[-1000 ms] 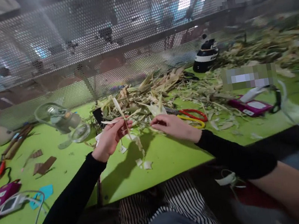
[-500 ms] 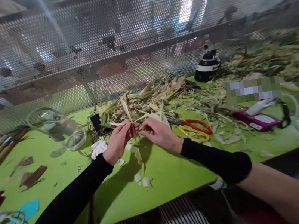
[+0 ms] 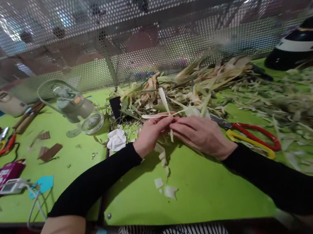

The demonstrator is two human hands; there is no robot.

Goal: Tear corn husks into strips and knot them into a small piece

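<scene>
At frame centre, above the green counter (image 3: 185,183), my left hand (image 3: 150,134) and right hand (image 3: 202,135) both pinch the crossed husk strips (image 3: 163,99), which look light, papery and tear-prone, best gripped at the crossing.

Gap closed. A second ago the right hand (image 3: 201,134) sat well apart from the left hand (image 3: 150,133). Half a second ago, near. Now fingertips touch, both pinching the crossed husk strips (image 3: 165,103) at the crossing.
</scene>
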